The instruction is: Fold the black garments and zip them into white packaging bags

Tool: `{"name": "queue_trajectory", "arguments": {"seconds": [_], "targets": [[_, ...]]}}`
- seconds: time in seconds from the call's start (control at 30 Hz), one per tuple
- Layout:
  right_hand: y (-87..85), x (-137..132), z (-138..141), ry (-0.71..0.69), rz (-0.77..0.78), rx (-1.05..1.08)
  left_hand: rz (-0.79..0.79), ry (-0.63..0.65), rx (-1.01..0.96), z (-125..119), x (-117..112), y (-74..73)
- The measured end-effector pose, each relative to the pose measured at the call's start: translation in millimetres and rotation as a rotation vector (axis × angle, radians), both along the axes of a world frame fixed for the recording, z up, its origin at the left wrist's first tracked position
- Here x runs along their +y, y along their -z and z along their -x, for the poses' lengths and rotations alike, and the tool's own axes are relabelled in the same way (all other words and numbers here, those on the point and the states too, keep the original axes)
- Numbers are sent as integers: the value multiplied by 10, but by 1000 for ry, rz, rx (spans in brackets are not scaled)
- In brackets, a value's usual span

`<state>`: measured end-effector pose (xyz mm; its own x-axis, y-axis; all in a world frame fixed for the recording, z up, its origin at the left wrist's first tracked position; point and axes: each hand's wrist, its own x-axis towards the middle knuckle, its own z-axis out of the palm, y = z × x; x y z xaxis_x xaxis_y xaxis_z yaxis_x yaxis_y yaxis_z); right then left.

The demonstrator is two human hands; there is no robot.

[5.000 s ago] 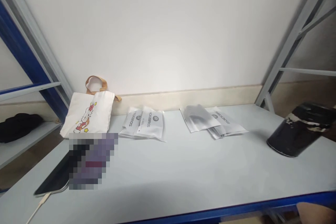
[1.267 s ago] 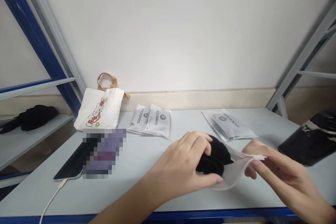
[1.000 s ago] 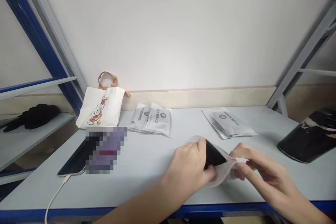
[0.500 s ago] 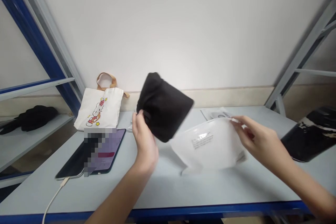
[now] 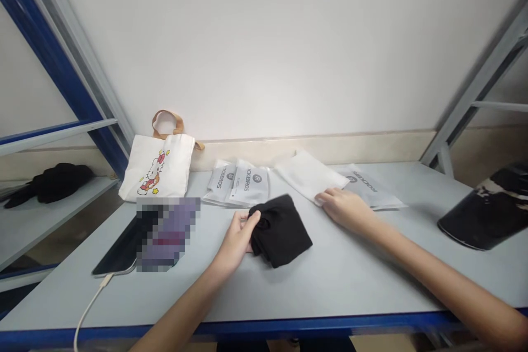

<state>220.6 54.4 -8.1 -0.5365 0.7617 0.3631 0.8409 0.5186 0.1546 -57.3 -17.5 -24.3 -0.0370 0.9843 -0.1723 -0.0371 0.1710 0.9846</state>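
Folded black cloth (image 5: pixel 284 234) is pinched at its left edge between the thumb and fingers of my left hand (image 5: pixel 239 234), just above the table. Farther back, my right hand (image 5: pixel 344 206) has its fingers closed on the near corner of a white plastic bag (image 5: pixel 307 173). That bag lies partly over a frosted printed bag (image 5: pixel 375 190) on its right. Two more frosted bags, a left one (image 5: pixel 218 184) and a right one (image 5: pixel 249 184), lie overlapping behind the cloth.
A white tote bag (image 5: pixel 159 168) with tan handles leans on the wall at the left. Before it lie a phone (image 5: pixel 117 250) on a white cable and a blurred-out purple screen (image 5: pixel 167 236). A shiny black object (image 5: pixel 482 214) stands at the right of the table (image 5: pixel 350 286).
My left hand has lowered the black cloth toward the table. My right hand has carried the white bag back and left, laying it down near the wall.
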Motion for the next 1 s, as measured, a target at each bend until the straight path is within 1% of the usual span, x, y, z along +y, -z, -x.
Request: {"name": "queue_trajectory", "arguments": {"seconds": [0.03, 0.07, 0.13, 0.2, 0.23, 0.3, 0.37, 0.43, 0.47, 0.53, 0.6, 0.67, 0.73, 0.83, 0.87, 0.9, 0.93, 1.0], "targets": [[12, -53, 44, -27, 31, 37, 22, 19, -7, 12, -3, 23], [-7, -121, 97, -57, 58, 102, 5, 15, 4, 27, -2, 42], [-117, -284, 235, -140, 138, 276, -94, 1, 58, 58, 13, 68], [-259, -436, 416, -251, 300, 435, -185, 33, 97, 83, 37, 84], [-317, -491, 516, -314, 389, 481, -213, 62, 102, 92, 47, 91], [-371, -539, 717, -393, 567, 492, -240, 121, 100, 107, 58, 105], [-340, -513, 894, -412, 659, 452, -279, 160, 117, 115, 51, 120], [-267, -446, 1025, -390, 670, 430, -313, 178, 133, 115, 32, 136], [-233, -410, 1064, -376, 675, 441, -314, 184, 137, 111, 21, 144], [-205, -348, 1069, -371, 732, 521, -287, 179, 152, 100, 4, 156], [-238, -297, 945, -379, 797, 660, -267, 142, 199, 100, -4, 165], [-304, -246, 672, -351, 796, 790, -299, 57, 292, 126, -4, 174], [-349, -193, 279, -260, 777, 840, -344, -21, 393, 184, -5, 182], [-305, -144, -337, -143, 837, 797, -346, -46, 582, 291, -21, 181], [-265, -149, -489, -88, 796, 763, -362, -59, 672, 317, -32, 173], [-221, -169, -595, -39, 722, 751, -403, -91, 775, 333, -44, 162], [-177, -205, -647, -1, 655, 740, -469, -142, 879, 337, -56, 148], [-112, -317, -600, 57, 527, 729, -636, -244, 1028, 311, -81, 120]]}}
